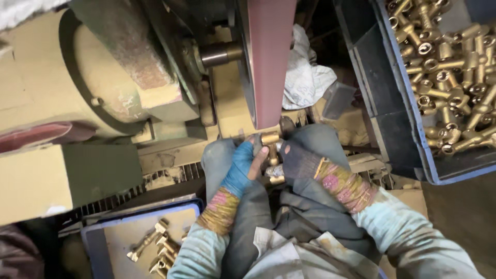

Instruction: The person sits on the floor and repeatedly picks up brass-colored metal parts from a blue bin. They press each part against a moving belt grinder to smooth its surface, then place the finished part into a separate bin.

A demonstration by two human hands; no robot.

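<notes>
While both gloved hands meet over the lap, the left hand (242,166), in a blue glove, and the right hand (300,159), in a dark glove, clench their fingers around one brass fitting (271,150), held upright just below the maroon sanding belt (268,62). More brass fittings (449,77) fill the blue crate (408,103) at right; a few lie in the blue tray (111,237) at lower left.

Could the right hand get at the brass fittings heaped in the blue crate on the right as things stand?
Probably not right away: the right hand and left hand both grip a brass T-shaped fitting at the reddish sanding belt. The blue plastic crate is open-topped.
</notes>
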